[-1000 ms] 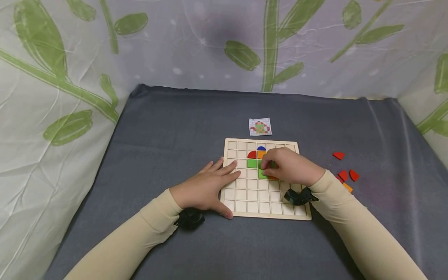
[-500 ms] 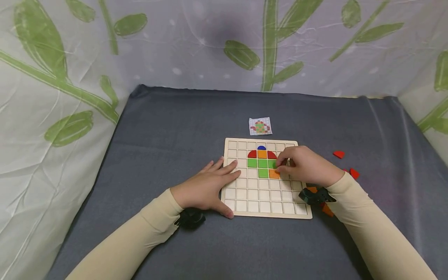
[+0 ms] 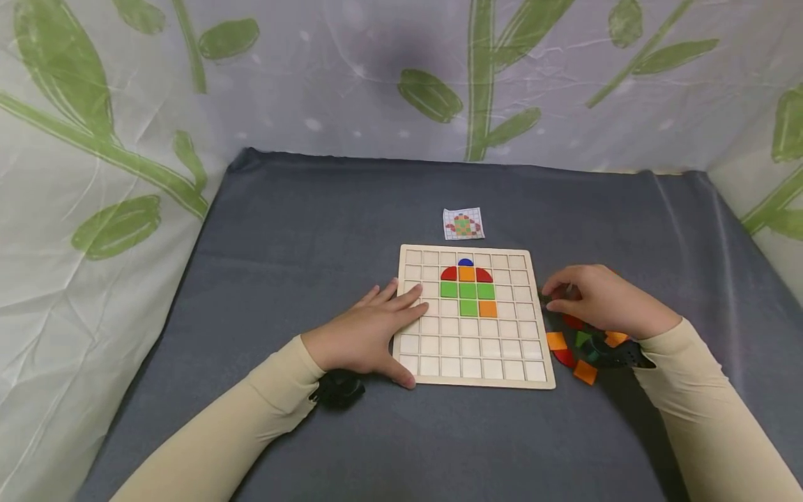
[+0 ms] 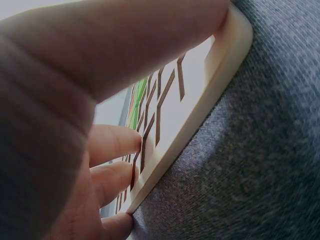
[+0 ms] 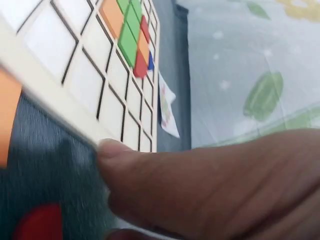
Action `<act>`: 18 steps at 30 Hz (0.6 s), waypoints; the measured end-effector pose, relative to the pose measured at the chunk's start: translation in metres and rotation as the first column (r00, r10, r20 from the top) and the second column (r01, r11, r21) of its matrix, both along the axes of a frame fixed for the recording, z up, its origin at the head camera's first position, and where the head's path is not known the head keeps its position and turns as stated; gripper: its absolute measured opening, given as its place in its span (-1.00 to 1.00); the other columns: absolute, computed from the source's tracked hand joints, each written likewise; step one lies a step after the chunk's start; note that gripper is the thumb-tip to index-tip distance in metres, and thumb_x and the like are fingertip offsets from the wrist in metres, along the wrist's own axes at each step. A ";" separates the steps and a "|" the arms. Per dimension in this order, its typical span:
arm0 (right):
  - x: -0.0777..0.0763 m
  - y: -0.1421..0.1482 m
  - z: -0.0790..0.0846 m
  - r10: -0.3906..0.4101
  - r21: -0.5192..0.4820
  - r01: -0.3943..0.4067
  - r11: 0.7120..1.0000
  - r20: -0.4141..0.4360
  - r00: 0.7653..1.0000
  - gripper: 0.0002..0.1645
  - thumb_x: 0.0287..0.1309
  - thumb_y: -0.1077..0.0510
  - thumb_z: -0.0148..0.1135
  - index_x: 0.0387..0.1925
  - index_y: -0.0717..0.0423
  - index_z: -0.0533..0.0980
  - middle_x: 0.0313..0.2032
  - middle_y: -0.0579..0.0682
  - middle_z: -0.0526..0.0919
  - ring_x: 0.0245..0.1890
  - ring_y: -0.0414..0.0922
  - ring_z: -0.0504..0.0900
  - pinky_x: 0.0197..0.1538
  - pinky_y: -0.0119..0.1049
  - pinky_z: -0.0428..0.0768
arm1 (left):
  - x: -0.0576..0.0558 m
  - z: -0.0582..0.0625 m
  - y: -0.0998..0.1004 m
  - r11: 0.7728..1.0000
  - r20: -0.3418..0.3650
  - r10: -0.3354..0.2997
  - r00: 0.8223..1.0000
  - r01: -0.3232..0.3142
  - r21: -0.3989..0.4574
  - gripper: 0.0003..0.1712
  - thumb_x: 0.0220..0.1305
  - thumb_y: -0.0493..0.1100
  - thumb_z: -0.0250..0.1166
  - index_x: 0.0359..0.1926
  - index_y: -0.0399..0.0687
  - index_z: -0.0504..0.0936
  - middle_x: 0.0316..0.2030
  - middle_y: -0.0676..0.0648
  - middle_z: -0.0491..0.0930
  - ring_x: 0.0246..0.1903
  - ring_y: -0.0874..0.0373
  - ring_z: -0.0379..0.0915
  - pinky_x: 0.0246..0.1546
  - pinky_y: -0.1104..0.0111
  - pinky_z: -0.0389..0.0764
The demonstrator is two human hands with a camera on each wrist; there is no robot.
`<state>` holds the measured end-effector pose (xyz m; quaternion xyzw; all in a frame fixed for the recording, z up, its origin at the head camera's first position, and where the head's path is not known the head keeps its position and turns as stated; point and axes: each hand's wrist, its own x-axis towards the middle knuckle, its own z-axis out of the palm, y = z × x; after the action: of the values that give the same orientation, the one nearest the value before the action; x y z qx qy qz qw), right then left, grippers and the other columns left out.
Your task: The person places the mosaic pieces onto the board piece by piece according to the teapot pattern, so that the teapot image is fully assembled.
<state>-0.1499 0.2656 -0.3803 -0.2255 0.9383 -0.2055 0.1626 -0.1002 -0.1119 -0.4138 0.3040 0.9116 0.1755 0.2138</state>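
Observation:
A wooden grid board (image 3: 452,348) lies on the grey cloth. On its upper rows sit a blue half-round (image 3: 465,262), red quarter pieces, green squares (image 3: 467,290) and an orange square (image 3: 487,308). My left hand (image 3: 370,335) rests flat on the board's left edge, fingers straight; the left wrist view shows its fingers (image 4: 117,142) on the board (image 4: 220,75). My right hand (image 3: 596,300) hovers just right of the board with loosely curled fingers and nothing visible in them. Beneath it lie loose pieces: red (image 3: 572,321), orange (image 3: 555,341), green (image 3: 582,339). The right wrist view shows my thumb (image 5: 120,152) near the board rim (image 5: 55,107).
A small pattern card (image 3: 463,224) lies beyond the board's far edge, also in the right wrist view (image 5: 167,107). More loose pieces, orange (image 3: 585,371) and red (image 3: 564,357), lie by the board's right front corner. A leaf-printed sheet (image 3: 125,139) walls the table.
My right hand left the board and moved right to the loose pieces, leaving the orange square beside the lower green one. The left hand stayed put.

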 end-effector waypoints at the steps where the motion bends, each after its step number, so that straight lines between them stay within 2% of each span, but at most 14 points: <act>1: 0.001 0.003 0.000 -0.008 0.009 0.008 1.000 0.004 1.000 -0.80 0.24 0.21 0.49 -0.10 0.07 0.73 -0.21 -0.09 0.74 -0.37 -0.17 0.59 -0.35 -0.32 0.60 | 0.000 0.000 0.000 1.000 -0.001 0.000 1.000 0.000 -0.001 0.37 -0.04 0.37 0.63 0.66 0.02 0.16 0.69 -0.04 -0.11 0.66 -0.22 -0.42 0.62 -0.09 -0.27; 9: 0.011 0.015 -0.003 0.013 -0.001 -0.013 1.000 0.111 0.994 -0.70 0.13 -0.01 0.61 -0.13 -0.04 0.72 -0.20 -0.17 0.71 -0.36 -0.17 0.54 -0.33 -0.34 0.57 | -0.002 -0.002 -0.002 1.000 0.006 0.000 1.000 0.000 -0.006 0.37 -0.04 0.39 0.62 0.66 0.02 0.16 0.69 -0.03 -0.14 0.66 -0.20 -0.45 0.62 -0.09 -0.28; 13: 0.016 0.015 -0.005 0.020 0.004 -0.021 1.000 0.154 0.988 -0.64 0.08 -0.02 0.64 -0.13 -0.01 0.70 -0.24 -0.14 0.66 -0.35 -0.17 0.52 -0.34 -0.34 0.56 | -0.002 -0.003 -0.001 1.000 0.002 0.002 1.000 -0.002 -0.007 0.38 -0.04 0.40 0.62 0.67 0.03 0.15 0.69 -0.02 -0.14 0.66 -0.19 -0.44 0.62 -0.09 -0.28; 18: 0.021 0.009 -0.008 0.018 -0.007 -0.017 1.000 0.225 0.974 -0.70 0.11 0.06 0.62 -0.19 0.00 0.66 -0.35 -0.10 0.57 -0.54 -0.16 0.50 -0.52 -0.28 0.54 | -0.002 -0.004 0.000 1.000 -0.001 -0.003 1.000 0.003 -0.012 0.38 -0.04 0.41 0.62 0.67 0.03 0.15 0.69 -0.02 -0.14 0.66 -0.20 -0.44 0.62 -0.10 -0.27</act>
<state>-0.1285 0.2750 -0.3885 -0.2093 0.9113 -0.2309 0.2690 -0.1024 -0.1124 -0.4176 0.3043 0.9122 0.1695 0.2156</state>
